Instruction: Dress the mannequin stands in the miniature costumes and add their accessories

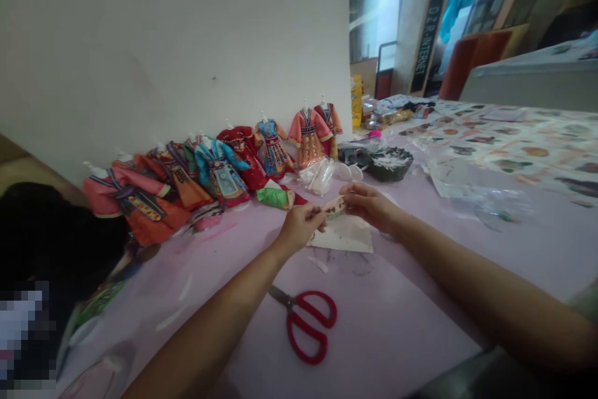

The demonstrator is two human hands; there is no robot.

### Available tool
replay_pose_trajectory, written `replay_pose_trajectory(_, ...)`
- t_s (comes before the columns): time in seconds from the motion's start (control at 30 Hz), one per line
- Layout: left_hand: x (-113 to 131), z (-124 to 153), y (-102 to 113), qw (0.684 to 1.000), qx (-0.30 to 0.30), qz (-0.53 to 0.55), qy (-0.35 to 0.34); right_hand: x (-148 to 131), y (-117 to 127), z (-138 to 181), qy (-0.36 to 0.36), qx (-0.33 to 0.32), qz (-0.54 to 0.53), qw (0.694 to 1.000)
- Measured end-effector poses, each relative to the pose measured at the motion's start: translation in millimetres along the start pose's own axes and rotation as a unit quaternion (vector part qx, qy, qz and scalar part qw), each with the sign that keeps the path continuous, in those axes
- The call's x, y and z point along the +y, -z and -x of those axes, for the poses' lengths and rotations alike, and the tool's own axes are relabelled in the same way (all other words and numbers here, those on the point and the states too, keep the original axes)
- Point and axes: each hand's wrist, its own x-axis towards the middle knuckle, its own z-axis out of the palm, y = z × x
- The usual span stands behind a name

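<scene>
On the lilac-covered tabletop (397, 318), the left hand (303, 228) and right hand (369, 203) hold a narrow cream strip with a brown pattern (334, 207) above a white paper sheet (343, 236). Each hand's fingers are pressed together, pinching one end of the strip; its exact material is too small to tell. The strip looks thin, so uneven pulling could crease or tear it, and a loosened pinch could drop it onto the paper. The left forearm (205, 324) lies near one pair of red-handled scissors (293, 324), and a careless sideways move could knock them. There are two hands, one strip, one sheet, and one dark woven bowl (391, 164). Roughly nine miniature embroidered costumes (219, 172) line the wall, though overlap makes the count uncertain.
</scene>
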Motion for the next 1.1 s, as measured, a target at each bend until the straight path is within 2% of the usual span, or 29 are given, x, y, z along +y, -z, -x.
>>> replay_pose_trajectory(0.07, -3, 2, 0, 1.000, 0.007, -0.018, 0.008, 3, -6, 2, 0.007, -0.013, 0.042, 0.999)
replay_pose_trajectory(0.13, -5, 2, -1, 0.999, 0.007, -0.041, 0.010, 7, -14, 4, 0.017, -0.053, 0.106, 0.993)
replay_pose_trajectory(0.23, -7, -2, 5, 0.996, -0.013, -0.090, 0.009, 10, -20, 6, 0.032, -0.087, 0.170, 0.981)
replay_pose_trajectory(0.3, -9, -9, 18, 0.991, -0.018, -0.134, 0.007, 11, -19, 5, 0.036, -0.075, 0.157, 0.984)
replay_pose_trajectory(0.4, -13, -23, 49, 0.976, 0.015, -0.217, 0.002, 11, -14, 2, 0.024, -0.035, 0.099, 0.994)
replay_pose_trajectory(0.5, -18, -39, 82, 0.944, 0.071, -0.321, -0.007, 13, -11, 0, 0.013, -0.005, 0.080, 0.997)
replay_pose_trajectory(0.57, -22, -47, 99, 0.913, 0.095, -0.397, -0.011, 14, -11, 0, -0.001, -0.009, 0.082, 0.997)
replay_pose_trajectory(0.7, -37, -54, 115, 0.857, 0.077, -0.510, -0.008, 10, -14, 2, -0.034, -0.021, 0.054, 0.998)
replay_pose_trajectory(0.9, -52, -34, 116, 0.804, 0.057, -0.588, -0.058, 5, -16, 1, -0.021, 0.005, -0.018, 1.000)
replay_pose_trajectory(1.0, -51, -13, 115, 0.790, 0.053, -0.605, -0.090, 7, -16, 0, -0.007, 0.001, 0.011, 1.000)
replay_pose_trajectory(1.1, -49, 7, 113, 0.783, 0.023, -0.610, -0.121, 5, -22, -3, 0.017, -0.012, 0.064, 0.998)
